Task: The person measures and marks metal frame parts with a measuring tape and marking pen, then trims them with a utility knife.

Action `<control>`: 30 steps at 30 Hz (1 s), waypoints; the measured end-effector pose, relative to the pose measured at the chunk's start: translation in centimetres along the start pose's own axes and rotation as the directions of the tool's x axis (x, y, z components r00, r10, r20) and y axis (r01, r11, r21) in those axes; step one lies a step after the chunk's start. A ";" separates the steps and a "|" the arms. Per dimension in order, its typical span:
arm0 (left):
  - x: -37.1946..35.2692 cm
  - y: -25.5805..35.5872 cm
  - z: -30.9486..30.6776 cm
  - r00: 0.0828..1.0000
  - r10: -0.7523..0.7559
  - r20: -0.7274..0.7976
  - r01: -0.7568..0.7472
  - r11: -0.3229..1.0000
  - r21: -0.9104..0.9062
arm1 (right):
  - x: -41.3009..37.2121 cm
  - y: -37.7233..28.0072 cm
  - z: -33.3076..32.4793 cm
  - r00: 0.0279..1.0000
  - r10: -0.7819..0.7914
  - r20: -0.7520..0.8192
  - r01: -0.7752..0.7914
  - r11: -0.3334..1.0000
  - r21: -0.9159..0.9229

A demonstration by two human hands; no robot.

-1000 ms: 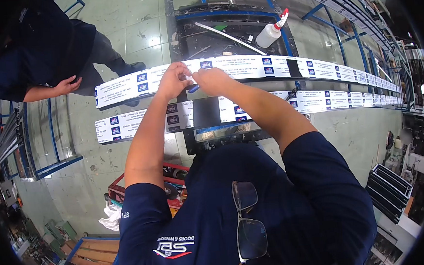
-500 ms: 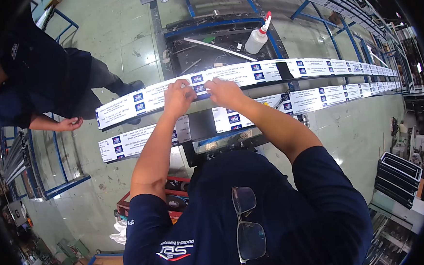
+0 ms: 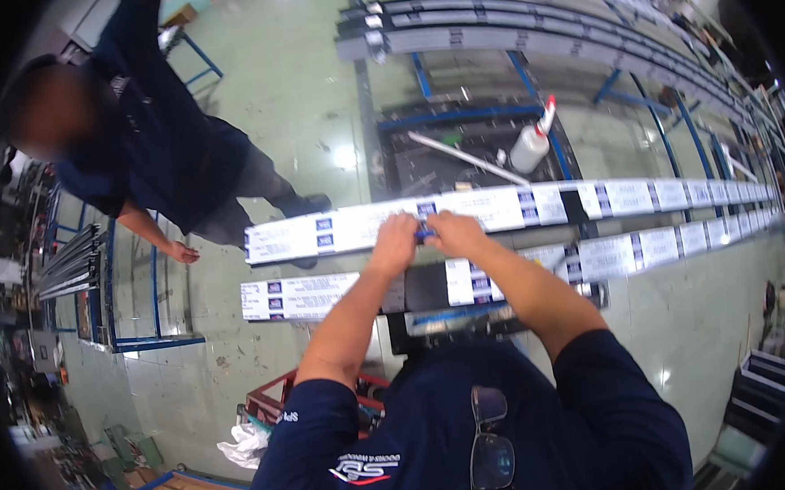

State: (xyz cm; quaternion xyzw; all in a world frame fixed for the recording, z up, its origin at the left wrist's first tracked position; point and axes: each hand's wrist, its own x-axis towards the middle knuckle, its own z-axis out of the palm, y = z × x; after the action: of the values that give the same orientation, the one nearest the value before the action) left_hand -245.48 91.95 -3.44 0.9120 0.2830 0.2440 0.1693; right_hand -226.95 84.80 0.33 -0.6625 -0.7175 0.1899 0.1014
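A long bar in white printed film (image 3: 489, 212) runs across the view. My left hand (image 3: 396, 243) rests at its front edge with curled fingers. Close on its right, my right hand (image 3: 455, 235) is bent in a pinch at the same bar. Something small and blue shows between the fingertips, too small to make out. Nearer to me lies a second wrapped bar (image 3: 310, 295), parallel to the first, with a dark uncovered section (image 3: 426, 288).
Beyond the bars, a spray bottle (image 3: 529, 149) stands on a dark blue-edged bench (image 3: 424, 167) beside a thin white strip (image 3: 468, 158). A person (image 3: 180, 159) stands at the left. Racks of long profiles (image 3: 523, 35) are behind. A red cart (image 3: 276, 400) is below left.
The view has shifted, so the bars and my hands appear lower and further right. My hands have stayed close together at the far bar. The other person has one arm raised.
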 end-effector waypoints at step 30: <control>-0.2 -2.3 0.7 0.991 -0.127 0.044 0.134 0.932 -0.336 | 2.2 -0.2 0.4 0.982 -0.159 0.098 0.171 0.976 -0.134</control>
State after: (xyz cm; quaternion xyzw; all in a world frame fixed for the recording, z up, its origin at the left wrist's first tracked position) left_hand -246.23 93.50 -5.14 0.8512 0.2949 0.2673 0.3420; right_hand -227.49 86.88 -0.19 -0.5973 -0.7854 0.1579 0.0380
